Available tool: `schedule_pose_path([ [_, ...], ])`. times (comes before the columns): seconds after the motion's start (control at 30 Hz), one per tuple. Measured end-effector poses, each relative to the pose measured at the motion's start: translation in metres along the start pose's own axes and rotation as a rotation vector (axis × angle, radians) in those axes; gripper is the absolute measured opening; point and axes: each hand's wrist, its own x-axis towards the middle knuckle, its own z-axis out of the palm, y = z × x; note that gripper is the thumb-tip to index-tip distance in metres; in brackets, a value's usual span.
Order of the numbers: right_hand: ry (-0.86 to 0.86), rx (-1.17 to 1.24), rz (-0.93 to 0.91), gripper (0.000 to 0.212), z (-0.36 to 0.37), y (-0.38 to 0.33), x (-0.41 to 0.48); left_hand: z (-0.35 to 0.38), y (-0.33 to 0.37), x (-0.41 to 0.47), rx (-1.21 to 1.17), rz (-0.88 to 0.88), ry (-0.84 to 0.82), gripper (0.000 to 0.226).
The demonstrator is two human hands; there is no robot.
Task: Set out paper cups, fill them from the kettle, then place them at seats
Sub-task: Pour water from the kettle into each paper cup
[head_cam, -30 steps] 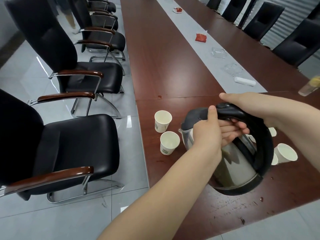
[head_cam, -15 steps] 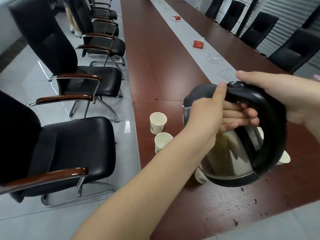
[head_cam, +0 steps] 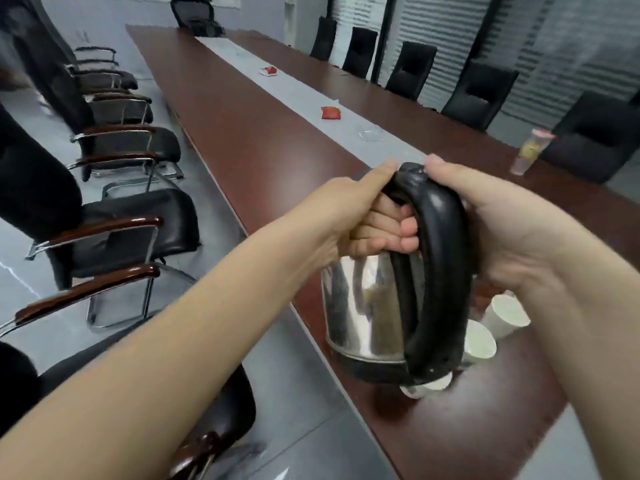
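- Roughly, the job sits in its middle stage: paper cups (head_cam: 479,342) are already out on the table (head_cam: 242,133), clustered at the lower right of the frame, so the setting-out step looks done.
- Two of them stand side by side just right of the kettle (head_cam: 367,306), and the rim of a third cup (head_cam: 426,389) peeks out from under its base.
- Whether any cup holds water is not clear, and the spout is turned away, so I cannot say if pouring is under way.
- No cup stands in front of the chairs (head_cam: 138,230) along the left side, so delivery to seats appears undone. My judgement is that filling is the step in hand.
- The kettle is in the lower centre, lifted off the wood near the table's edge and close to upright, with its black handle (head_cam: 436,271) facing the camera.
- The left hand (head_cam: 356,220) comes in from the lower left and clenches the handle: four fingers curl through the loop and the thumb lies stretched along the top towards the lid.
- The right hand (head_cam: 502,230) enters from the right and wraps the outer side of the same handle, its thumb pressed on the crown. Its other fingers are hidden behind the handle, but the hand reads as grasping.
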Motion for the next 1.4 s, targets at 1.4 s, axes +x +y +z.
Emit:
schedule_pose_path([
  [1.4, 0.399, 0.7, 0.247, 0.079, 0.183, 0.13, 0.136, -0.151, -0.052, 0.106, 0.928, -0.189, -0.191, 0.069],
])
